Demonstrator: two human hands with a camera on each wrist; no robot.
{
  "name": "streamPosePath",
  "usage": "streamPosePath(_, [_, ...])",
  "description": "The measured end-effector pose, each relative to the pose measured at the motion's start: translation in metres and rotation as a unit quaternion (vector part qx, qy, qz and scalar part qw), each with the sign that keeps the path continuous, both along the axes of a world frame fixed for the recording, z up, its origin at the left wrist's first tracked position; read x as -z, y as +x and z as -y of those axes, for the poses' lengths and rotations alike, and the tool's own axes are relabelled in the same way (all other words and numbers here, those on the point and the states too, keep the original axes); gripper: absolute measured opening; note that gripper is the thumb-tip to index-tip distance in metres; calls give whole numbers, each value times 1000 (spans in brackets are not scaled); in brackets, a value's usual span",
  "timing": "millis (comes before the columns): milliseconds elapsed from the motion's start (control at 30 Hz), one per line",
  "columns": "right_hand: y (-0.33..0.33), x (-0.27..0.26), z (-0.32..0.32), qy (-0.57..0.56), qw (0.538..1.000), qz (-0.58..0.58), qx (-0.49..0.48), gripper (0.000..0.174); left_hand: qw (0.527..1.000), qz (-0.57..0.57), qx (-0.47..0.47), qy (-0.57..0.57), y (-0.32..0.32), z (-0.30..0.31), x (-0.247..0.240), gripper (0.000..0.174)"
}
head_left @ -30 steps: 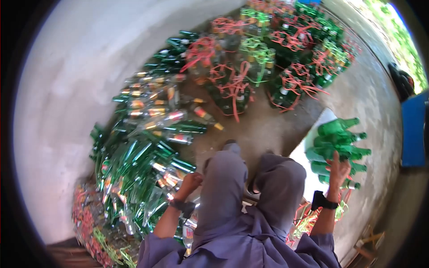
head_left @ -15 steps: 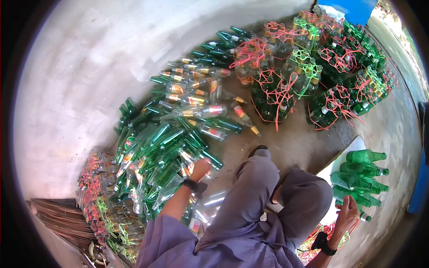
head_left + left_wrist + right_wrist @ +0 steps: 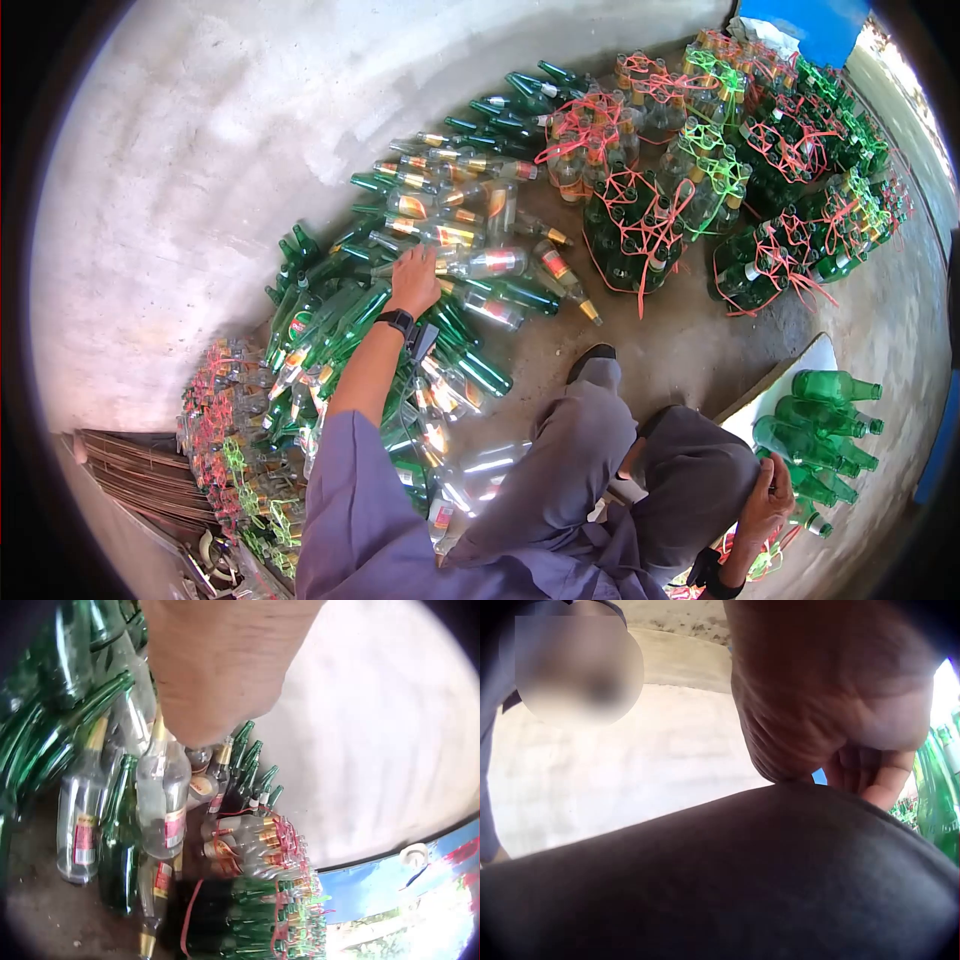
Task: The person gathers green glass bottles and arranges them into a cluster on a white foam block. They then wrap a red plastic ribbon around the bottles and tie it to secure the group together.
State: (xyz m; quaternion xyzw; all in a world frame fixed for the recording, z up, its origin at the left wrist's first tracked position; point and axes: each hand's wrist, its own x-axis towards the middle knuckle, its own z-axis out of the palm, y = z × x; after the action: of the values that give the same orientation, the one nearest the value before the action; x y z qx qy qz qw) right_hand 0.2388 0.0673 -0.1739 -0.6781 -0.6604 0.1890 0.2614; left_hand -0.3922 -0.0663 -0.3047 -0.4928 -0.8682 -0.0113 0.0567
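On the pile of bottles, my left hand [image 3: 414, 280] lies over the neck end of a clear labelled bottle [image 3: 492, 262]; its fingertips are hidden, so a grip cannot be confirmed. The left wrist view has that hand [image 3: 225, 667] above clear bottles [image 3: 163, 799] and green ones [image 3: 120, 847]. Beside the knee, my right hand [image 3: 765, 505] has loosely bent fingers and nothing visible in them. Several green bottles [image 3: 825, 420] lie next to it on a white board [image 3: 815, 355]. In the right wrist view the hand [image 3: 832, 697] is against the dark trouser leg [image 3: 727, 877].
Bundles of upright bottles tied with red and green strings [image 3: 640, 225] stand at the back right. More tied bundles [image 3: 225, 400] are at the left, near a stack of thin brown rods [image 3: 140, 475]. A pale wall [image 3: 200, 200] rises behind the pile.
My left hand has moved forward from the near edge of the pile onto the clear bottle. My right hand has drawn back from the green bottles toward the knee. The head view has shifted.
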Motion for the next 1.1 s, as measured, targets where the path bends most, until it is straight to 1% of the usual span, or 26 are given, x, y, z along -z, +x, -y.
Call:
streamPosePath(67, [-4, -6, -1, -27, 999, -3, -24, 23, 994, 37, -39, -91, -9, -2, 17, 45])
streamPosePath(100, [-5, -5, -2, -29, 999, -3, -24, 23, 994, 38, -39, -93, -10, -3, 19, 45])
streamPosePath(167, [-4, -4, -4, -45, 997, -39, -42, 25, 995, 20, -31, -94, -9, -5, 22, 34])
streamPosePath(200, [-5, -5, -5, -47, 997, -37, -42, 25, 995, 22, -32, -96, -13, -4, 28, 34])
streamPosePath(267, [-8, -7, -7, -63, 995, -54, -59, 29, 997, 26, -7, -71, -17, 2, 41, 25])
streamPosePath(300, [-9, -8, -7, -68, 995, -51, -61, 29, 997, 29, -9, -76, -16, 6, 42, 25])
streamPosePath(367, [-13, -10, -10, -83, 995, -23, -57, 32, 996, 73, 48, -21, -15, 12, 43, 21])
streamPosePath(400, [-11, -7, -10, -88, 994, -21, -60, 32, 996, 75, 45, -25, -10, 13, 38, 21])
streamPosePath(467, [-7, 0, -13, -108, 988, -86, -68, 42, 989, 138, 48, -17, 9, 12, 21, 20])
streamPosePath(500, [-9, 0, -12, -112, 986, -105, -63, 42, 990, 130, 60, 11, 14, 14, 19, 20])
streamPosePath(533, [-10, -1, -11, -114, 986, -103, -65, 42, 989, 133, 58, 10, 19, 16, 17, 20])
streamPosePath(600, [-11, -2, -10, -112, 986, -110, -59, 43, 982, 191, 1, 9, 24, 20, 14, 22])
streamPosePath(633, [-9, -1, -10, -112, 986, -109, -61, 43, 977, 209, 4, 47, 27, 24, 13, 19])
streamPosePath(667, [-8, -1, -11, -113, 986, -108, -62, 43, 977, 210, 3, 48, 30, 29, 12, 19])
streamPosePath(733, [-8, -2, -11, -115, 985, -108, -65, 44, 967, 255, 17, -1, 41, 37, -1, 19])
streamPosePath(800, [-8, -3, -12, -124, 983, -118, -69, 44, 966, 255, 24, -17, 54, 46, 0, 20])
streamPosePath(867, [-8, -2, -12, -128, 982, -121, -68, 45, 963, 254, 81, -29, 69, 53, 0, 18])
streamPosePath(900, [-7, -1, -13, -133, 981, -123, -66, 45, 963, 242, 101, -57, 74, 54, 8, 14])
streamPosePath(933, [-6, 0, -12, -133, 981, -123, -67, 45, 963, 243, 101, -56, 75, 58, 23, 14])
streamPosePath(967, [-5, 2, -13, -133, 981, -127, -66, 44, 960, 237, 124, -79, 76, 62, 38, 15])
streamPosePath(1000, [-6, 1, -13, -135, 980, -132, -64, 44, 956, 231, 148, -103, 80, 61, 42, 16])
streamPosePath(1033, [-7, -1, -13, -134, 980, -131, -64, 44, 956, 216, 119, -157, 85, 59, 48, 17])
streamPosePath(1100, [-11, -5, -12, -131, 982, -127, -49, 39, 957, 212, 127, -149, 80, 58, 58, 17])
